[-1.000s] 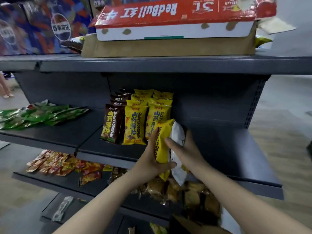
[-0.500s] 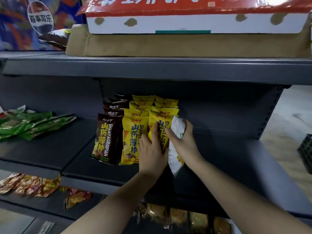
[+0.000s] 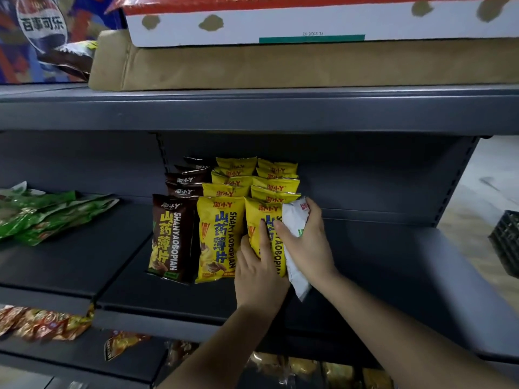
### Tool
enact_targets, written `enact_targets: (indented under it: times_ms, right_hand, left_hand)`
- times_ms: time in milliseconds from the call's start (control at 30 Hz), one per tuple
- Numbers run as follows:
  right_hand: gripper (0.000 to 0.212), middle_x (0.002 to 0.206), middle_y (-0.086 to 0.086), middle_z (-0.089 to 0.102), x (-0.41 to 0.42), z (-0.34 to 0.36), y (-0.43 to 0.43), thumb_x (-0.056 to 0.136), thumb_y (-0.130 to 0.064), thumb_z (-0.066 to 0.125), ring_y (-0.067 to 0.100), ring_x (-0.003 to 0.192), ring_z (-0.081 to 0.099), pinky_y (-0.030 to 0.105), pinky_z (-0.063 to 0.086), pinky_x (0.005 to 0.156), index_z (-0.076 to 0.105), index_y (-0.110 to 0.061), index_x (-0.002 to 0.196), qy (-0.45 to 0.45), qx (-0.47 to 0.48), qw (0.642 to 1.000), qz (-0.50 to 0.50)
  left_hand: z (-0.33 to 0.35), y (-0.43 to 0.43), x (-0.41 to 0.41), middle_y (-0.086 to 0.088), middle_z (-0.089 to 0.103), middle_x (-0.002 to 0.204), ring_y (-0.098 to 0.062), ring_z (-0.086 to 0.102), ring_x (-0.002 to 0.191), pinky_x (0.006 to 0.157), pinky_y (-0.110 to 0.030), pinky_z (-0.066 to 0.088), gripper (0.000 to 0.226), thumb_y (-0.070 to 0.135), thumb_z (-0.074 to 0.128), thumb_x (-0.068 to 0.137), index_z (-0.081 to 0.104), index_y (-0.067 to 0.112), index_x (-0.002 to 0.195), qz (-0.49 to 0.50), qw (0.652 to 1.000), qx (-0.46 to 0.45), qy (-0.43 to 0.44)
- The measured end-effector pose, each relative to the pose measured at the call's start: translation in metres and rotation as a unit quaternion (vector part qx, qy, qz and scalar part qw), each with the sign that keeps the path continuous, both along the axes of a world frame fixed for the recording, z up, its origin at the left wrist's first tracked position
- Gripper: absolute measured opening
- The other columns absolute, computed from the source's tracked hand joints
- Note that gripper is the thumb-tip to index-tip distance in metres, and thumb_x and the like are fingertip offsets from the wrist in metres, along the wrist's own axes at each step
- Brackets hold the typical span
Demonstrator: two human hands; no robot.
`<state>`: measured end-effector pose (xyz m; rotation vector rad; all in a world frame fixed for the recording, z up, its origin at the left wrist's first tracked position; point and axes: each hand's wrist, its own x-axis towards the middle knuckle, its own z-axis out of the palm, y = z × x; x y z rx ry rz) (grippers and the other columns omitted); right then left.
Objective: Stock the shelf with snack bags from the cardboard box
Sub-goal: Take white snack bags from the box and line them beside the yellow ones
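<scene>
On the dark grey shelf (image 3: pixel 393 265) stand rows of snack bags: a brown row (image 3: pixel 171 237) on the left and two yellow rows (image 3: pixel 219 237) beside it. My left hand (image 3: pixel 258 270) presses flat against the front yellow bag (image 3: pixel 259 217) of the right row. My right hand (image 3: pixel 306 242) grips a bag with its white back (image 3: pixel 293 220) showing, turned edge-on against that row's right side. The cardboard box is not in view below.
Green bags (image 3: pixel 47 211) lie on the shelf section to the left. Orange and red packets (image 3: pixel 45 324) sit on the lower shelf. Flattened cardboard (image 3: pixel 280 66) and a red-and-white carton (image 3: pixel 309 21) rest on the top shelf. A black crate (image 3: pixel 505 242) stands on the floor at right.
Both hands carried the bag from in front of the lower shelf up and back to the right yellow row. My view has moved closer to the shelf.
</scene>
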<state>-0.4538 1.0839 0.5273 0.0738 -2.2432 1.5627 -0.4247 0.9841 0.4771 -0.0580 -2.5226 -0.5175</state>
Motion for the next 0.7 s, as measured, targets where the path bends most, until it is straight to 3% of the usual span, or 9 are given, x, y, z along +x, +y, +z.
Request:
enact_targets:
  times_ms: [133, 200, 300, 433, 533, 633, 700]
  right_hand:
    - [0.085, 0.148, -0.002, 0.036, 0.006, 0.002, -0.002, 0.08, -0.05, 0.068, 0.017, 0.132, 0.043, 0.031, 0.043, 0.091, 0.024, -0.023, 0.146, -0.017, 0.023, 0.999, -0.029]
    - [0.084, 0.144, 0.0, 0.039, 0.007, 0.003, -0.003, 0.08, -0.05, 0.068, 0.02, 0.126, 0.048, 0.035, 0.047, 0.089, 0.025, -0.022, 0.145, -0.028, 0.032, 0.998, -0.047]
    - [0.082, 0.142, 0.001, 0.04, 0.01, 0.004, -0.002, 0.081, -0.049, 0.068, 0.022, 0.123, 0.05, 0.038, 0.049, 0.087, 0.024, -0.021, 0.145, -0.033, 0.039, 0.997, -0.063]
    - [0.081, 0.132, 0.005, 0.043, 0.021, 0.006, -0.002, 0.08, -0.047, 0.069, 0.024, 0.115, 0.053, 0.041, 0.053, 0.082, 0.025, -0.023, 0.144, 0.033, 0.076, 0.99, -0.114]
    - [0.08, 0.116, 0.009, 0.047, 0.031, 0.003, -0.001, 0.073, -0.051, 0.072, 0.027, 0.098, 0.056, 0.041, 0.054, 0.071, 0.032, -0.031, 0.139, 0.156, 0.275, 0.94, -0.125]
    - [0.088, 0.127, 0.011, 0.044, 0.037, -0.007, -0.004, 0.065, -0.063, 0.073, 0.03, 0.102, 0.055, 0.041, 0.053, 0.072, 0.037, -0.034, 0.139, 0.202, 0.453, 0.863, -0.098]
    - [0.088, 0.136, 0.009, 0.041, 0.035, -0.013, -0.008, 0.065, -0.072, 0.066, 0.03, 0.103, 0.055, 0.042, 0.05, 0.074, 0.038, -0.035, 0.14, 0.198, 0.521, 0.826, -0.085]
  left_hand:
    - [-0.004, -0.014, 0.006, -0.03, 0.043, 0.135, -0.041, 0.048, 0.125, 0.097, -0.043, 0.046, 0.103, 0.067, 0.045, 0.075, 0.001, 0.011, 0.15, -0.029, 0.999, -0.033, -0.01]
    - [-0.004, -0.025, 0.013, -0.028, 0.036, 0.142, -0.04, 0.04, 0.132, 0.101, -0.044, 0.044, 0.093, 0.067, 0.035, 0.084, 0.008, 0.008, 0.15, -0.054, 0.997, -0.062, 0.004]
    - [0.002, -0.043, 0.021, -0.022, 0.036, 0.145, -0.037, 0.035, 0.135, 0.104, -0.049, 0.041, 0.069, 0.052, 0.035, 0.094, 0.031, 0.006, 0.145, -0.065, 0.993, -0.067, 0.073]
    - [0.012, -0.064, 0.007, -0.024, 0.029, 0.15, -0.039, 0.027, 0.139, 0.111, -0.052, 0.03, 0.07, 0.053, 0.035, 0.091, 0.027, 0.01, 0.146, 0.0, 0.994, -0.077, 0.08]
    - [0.013, -0.078, -0.007, -0.023, 0.02, 0.154, -0.04, 0.018, 0.142, 0.113, -0.052, 0.022, 0.074, 0.066, 0.022, 0.091, 0.02, 0.02, 0.15, -0.006, 0.993, -0.114, 0.044]
    - [0.014, -0.085, -0.013, -0.022, 0.014, 0.155, -0.041, 0.015, 0.142, 0.109, -0.056, 0.023, 0.071, 0.067, 0.006, 0.092, 0.021, 0.028, 0.15, -0.024, 0.988, -0.149, 0.031]
    - [0.019, -0.085, -0.017, -0.022, 0.015, 0.155, -0.044, 0.016, 0.141, 0.107, -0.058, 0.027, 0.067, 0.061, -0.001, 0.094, 0.023, 0.032, 0.149, -0.026, 0.987, -0.158, 0.025]
